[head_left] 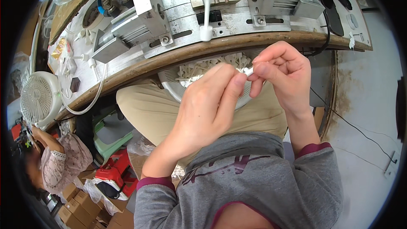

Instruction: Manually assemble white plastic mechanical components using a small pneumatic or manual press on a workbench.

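Note:
My left hand [204, 104] and my right hand [285, 74] meet over my lap, fingertips almost touching. Between them is a small white plastic part [249, 71], pinched by thumb and fingers from both sides; its full shape is hidden. Just beneath lies a round white basket [170, 88] holding many slim white plastic pieces [193, 70], partly covered by my left hand. On the bench beyond, a white plastic stem with a wider end [206, 17] stands at the middle of a metal fixture [216, 0].
Metal slide blocks [146, 10] flank the fixture on the wooden-edged bench [186, 52]. A white fan [40, 97] stands at the left, near a looped clear tube [80, 112]. Dark phone-like objects [335, 19] lie at the right. Another person [63, 163] works at the lower left beside cardboard boxes [80, 208].

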Motion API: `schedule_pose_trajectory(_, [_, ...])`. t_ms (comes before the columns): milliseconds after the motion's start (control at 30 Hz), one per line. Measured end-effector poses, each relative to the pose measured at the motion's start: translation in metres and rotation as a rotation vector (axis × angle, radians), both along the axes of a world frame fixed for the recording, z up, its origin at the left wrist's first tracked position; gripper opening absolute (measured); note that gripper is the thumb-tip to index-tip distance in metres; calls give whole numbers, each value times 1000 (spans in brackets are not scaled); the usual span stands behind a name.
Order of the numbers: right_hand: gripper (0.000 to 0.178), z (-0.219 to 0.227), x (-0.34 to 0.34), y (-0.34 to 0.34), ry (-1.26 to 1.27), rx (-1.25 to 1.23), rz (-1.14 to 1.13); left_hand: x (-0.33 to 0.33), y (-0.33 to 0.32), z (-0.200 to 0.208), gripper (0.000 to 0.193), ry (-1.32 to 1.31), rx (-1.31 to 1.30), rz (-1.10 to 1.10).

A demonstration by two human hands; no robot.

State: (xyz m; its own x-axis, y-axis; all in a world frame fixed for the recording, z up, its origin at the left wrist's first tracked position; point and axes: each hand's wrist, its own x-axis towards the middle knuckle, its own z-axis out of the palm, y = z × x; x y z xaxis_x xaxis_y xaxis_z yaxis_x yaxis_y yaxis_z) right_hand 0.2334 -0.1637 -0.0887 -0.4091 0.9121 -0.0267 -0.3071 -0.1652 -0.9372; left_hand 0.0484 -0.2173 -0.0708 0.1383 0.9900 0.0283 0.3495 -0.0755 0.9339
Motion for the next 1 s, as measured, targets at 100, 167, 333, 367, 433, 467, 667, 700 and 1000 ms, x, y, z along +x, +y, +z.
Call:
schedule_pose_trajectory(100, [5, 1, 6, 7, 48, 118, -124, -2, -8, -2, 29, -147, -67, 167])
schedule_pose_trajectory(167, [5, 5, 20, 20, 83, 187, -220, -14, -12, 3, 37, -202, -8, 297])
schedule_pose_trajectory(333, [10, 13, -10, -12, -13, 90, 101, -9, -5, -4, 32, -176, 6, 258])
schedule_pose_trajectory(367, [11, 12, -10, -12, -4, 96, 114, -10, -5, -5, 32, -186, 6, 264])
schedule_pose_trajectory(433, [13, 9, -11, -11, 14, 106, 139, -9, -4, -5, 31, -206, 6, 274])
schedule_pose_trajectory(467, [12, 9, -11, -11, 38, 68, 130, -10, -4, -6, 32, -214, 4, 280])
schedule_pose_trajectory(667, [7, 10, -13, -11, 43, 47, 115, -12, -2, -8, 31, -179, 49, 289])
schedule_pose_trajectory(700, [6, 9, -11, -11, -5, 99, 121, -11, -2, -8, 31, -151, 66, 287])
schedule_pose_trajectory(1000, [4, 27, -16, -1, -258, 309, 193, -12, 6, -2, 31, 184, 338, 235])
